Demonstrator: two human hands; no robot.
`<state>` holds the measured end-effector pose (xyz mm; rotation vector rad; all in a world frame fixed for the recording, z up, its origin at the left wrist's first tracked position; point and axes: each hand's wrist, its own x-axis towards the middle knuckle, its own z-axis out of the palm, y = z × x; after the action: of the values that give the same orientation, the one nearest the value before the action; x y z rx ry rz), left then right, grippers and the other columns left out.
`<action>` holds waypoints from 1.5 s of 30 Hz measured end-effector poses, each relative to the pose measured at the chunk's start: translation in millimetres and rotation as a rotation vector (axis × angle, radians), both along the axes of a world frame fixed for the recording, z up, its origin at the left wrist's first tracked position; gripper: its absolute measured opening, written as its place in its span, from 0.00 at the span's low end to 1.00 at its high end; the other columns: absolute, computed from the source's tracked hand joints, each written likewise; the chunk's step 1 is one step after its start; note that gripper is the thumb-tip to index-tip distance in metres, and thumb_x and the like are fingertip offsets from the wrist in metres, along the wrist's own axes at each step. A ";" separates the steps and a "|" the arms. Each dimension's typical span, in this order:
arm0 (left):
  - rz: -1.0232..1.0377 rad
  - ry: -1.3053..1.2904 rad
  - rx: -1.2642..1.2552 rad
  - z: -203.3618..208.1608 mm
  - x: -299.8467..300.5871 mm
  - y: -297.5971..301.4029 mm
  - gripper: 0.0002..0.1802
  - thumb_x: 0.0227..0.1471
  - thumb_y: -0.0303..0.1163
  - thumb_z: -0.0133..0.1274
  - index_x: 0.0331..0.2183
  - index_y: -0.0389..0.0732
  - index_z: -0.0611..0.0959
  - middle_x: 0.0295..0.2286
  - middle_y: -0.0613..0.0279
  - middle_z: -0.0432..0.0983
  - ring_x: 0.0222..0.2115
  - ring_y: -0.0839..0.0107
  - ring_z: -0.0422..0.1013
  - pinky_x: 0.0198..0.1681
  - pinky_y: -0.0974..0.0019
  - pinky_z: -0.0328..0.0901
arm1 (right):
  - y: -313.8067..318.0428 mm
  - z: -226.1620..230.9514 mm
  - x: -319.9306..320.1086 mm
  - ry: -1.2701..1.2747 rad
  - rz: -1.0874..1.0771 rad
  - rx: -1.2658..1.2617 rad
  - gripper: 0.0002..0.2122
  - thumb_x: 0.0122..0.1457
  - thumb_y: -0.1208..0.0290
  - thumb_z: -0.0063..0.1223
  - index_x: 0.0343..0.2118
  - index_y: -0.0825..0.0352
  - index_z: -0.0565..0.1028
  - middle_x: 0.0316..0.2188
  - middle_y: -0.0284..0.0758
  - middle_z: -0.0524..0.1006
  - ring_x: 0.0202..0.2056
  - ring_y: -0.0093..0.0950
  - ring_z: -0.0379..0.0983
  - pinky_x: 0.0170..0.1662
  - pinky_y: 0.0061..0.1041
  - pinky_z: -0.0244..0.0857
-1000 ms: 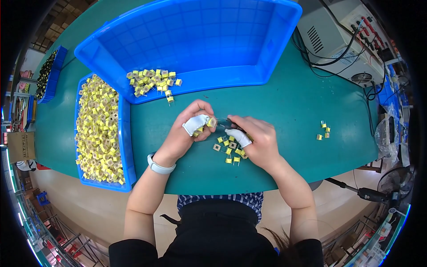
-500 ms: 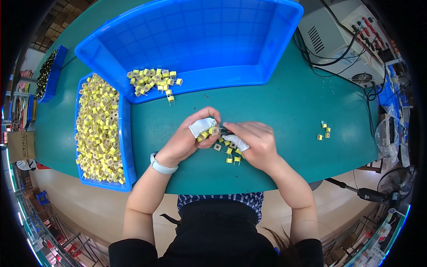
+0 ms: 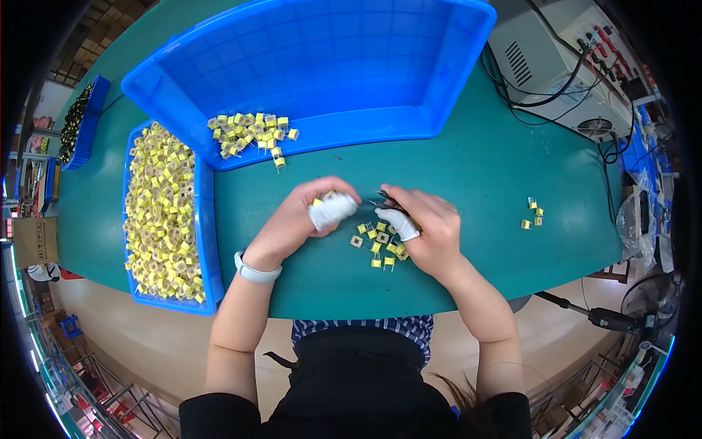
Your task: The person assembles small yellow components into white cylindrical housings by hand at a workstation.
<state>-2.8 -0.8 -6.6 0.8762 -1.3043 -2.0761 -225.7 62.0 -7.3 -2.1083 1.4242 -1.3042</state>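
A narrow tray [image 3: 207, 241] of yellow parts lies near the tabletop's [image 3: 468, 183] front edge. Just right, the left hand [image 3: 306, 219] pinches a yellow part [image 3: 317, 202] in taped fingers. Loose parts [image 3: 380, 245] lie between the hands. The right hand [image 3: 428, 227] grips dark tweezers [image 3: 387, 199]. Bare green surface beyond, then a small cluster [image 3: 532, 214]

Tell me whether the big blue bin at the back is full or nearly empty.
Nearly empty. The big blue bin shows bare floor, with only a small heap of yellow parts at its near-left corner.
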 end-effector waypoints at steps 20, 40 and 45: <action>-0.219 -0.725 -0.583 15.0 -13.4 21.0 0.12 0.49 0.33 0.64 0.36 0.38 0.86 0.28 0.55 0.80 0.31 0.57 0.76 0.37 0.57 0.68 | -1.6 -6.4 1.4 -0.058 -0.023 0.030 0.15 0.52 0.76 0.64 0.45 0.69 0.80 0.28 0.39 0.81 0.28 0.33 0.80 0.31 0.28 0.71; 0.150 -0.461 -0.477 10.2 -19.9 24.4 0.10 0.57 0.28 0.58 0.41 0.37 0.80 0.31 0.53 0.82 0.33 0.64 0.80 0.37 0.65 0.71 | 2.3 -3.0 3.5 -0.076 0.002 0.147 0.15 0.53 0.79 0.63 0.45 0.72 0.79 0.33 0.42 0.82 0.32 0.33 0.82 0.34 0.28 0.75; 0.175 -0.478 -0.533 9.1 -21.7 25.7 0.10 0.58 0.27 0.57 0.43 0.37 0.79 0.34 0.55 0.81 0.36 0.67 0.79 0.39 0.66 0.70 | 2.7 -3.0 2.7 -0.084 0.021 0.177 0.16 0.53 0.79 0.64 0.46 0.72 0.79 0.33 0.42 0.82 0.32 0.33 0.81 0.34 0.28 0.74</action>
<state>-24.5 24.9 2.5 1.2150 -1.8320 -1.3174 -223.1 64.7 -10.3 -1.9263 1.4232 -1.1970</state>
